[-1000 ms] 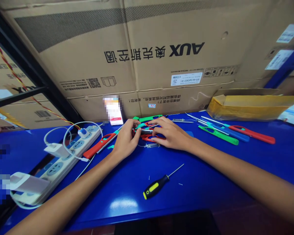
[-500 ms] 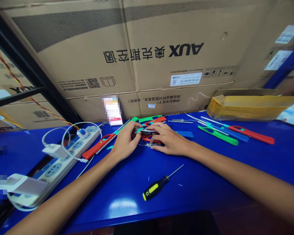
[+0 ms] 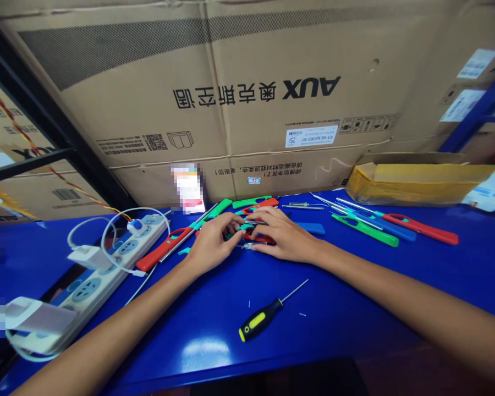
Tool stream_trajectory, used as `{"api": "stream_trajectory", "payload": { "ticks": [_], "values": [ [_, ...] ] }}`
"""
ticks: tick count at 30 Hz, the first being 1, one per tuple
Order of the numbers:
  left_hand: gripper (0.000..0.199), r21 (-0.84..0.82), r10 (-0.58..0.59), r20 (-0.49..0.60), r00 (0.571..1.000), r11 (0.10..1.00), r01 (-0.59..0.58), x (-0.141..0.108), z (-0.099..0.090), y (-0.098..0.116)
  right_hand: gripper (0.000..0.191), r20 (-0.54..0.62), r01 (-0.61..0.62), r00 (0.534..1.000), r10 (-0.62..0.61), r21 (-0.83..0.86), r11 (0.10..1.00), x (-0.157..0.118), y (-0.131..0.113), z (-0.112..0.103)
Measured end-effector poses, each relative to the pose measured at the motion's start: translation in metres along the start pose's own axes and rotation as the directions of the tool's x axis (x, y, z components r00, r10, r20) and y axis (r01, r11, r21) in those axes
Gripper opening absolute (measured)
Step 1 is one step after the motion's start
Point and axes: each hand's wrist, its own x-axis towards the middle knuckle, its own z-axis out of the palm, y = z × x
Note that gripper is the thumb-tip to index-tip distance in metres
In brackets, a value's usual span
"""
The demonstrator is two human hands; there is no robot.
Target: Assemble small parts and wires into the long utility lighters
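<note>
My left hand [image 3: 214, 239] is closed, thumb and fingers pinching at a small teal lighter part [image 3: 245, 226]. My right hand [image 3: 286, 236] curls over the same spot from the right, its fingers on a lighter's metal tube [image 3: 256, 223]. Much of what they grip is hidden by the fingers. Under the hands lie red lighter pieces, partly covered. A clear lighter tank [image 3: 249, 246] with a thin wire sits by my right thumb. Left of my left hand lies a red long-nosed lighter [image 3: 165, 248]; behind are green lighter shells [image 3: 251, 202].
In front lies a black-and-yellow screwdriver [image 3: 260, 320], with small screws [image 3: 302, 314] nearby. Several long lighters [image 3: 424, 228] rest at the right, before a yellow-taped box [image 3: 412, 184]. A power strip [image 3: 103, 286] with chargers and cables runs along the left. A phone [image 3: 188, 190] leans on the carton [image 3: 247, 49].
My left fingers have shifted slightly right, closer to my right hand, and the teal part has moved with them. The metal tube shows less between the hands. The view has tilted slightly.
</note>
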Motion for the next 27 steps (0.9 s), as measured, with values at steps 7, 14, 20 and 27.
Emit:
{"api": "stream_trajectory", "payload": {
  "ticks": [7, 14, 20, 27],
  "values": [
    [0.015, -0.045, 0.021, 0.023, 1.000, 0.999, -0.020, -0.001, -0.002, 0.003, 0.027, -0.090, -0.026, 0.995, 0.030, 0.046, 0.999, -0.001, -0.002, -0.003],
    [0.019, -0.187, -0.009, 0.071, 0.997, 0.982, 0.022, -0.003, 0.002, 0.002, 0.020, -0.114, -0.025, 0.993, 0.026, 0.013, 1.000, 0.001, 0.000, 0.001],
    [0.016, -0.205, -0.016, 0.115, 0.993, 0.978, 0.039, -0.001, -0.008, 0.001, 0.016, -0.086, -0.021, 0.996, 0.021, 0.001, 1.000, 0.000, 0.000, 0.002],
    [0.008, 0.086, 0.158, 0.427, 0.891, 0.973, -0.213, 0.001, -0.035, 0.005, 0.012, -0.151, -0.066, 0.986, 0.074, 0.056, 0.996, -0.003, 0.002, 0.001]
  ]
}}
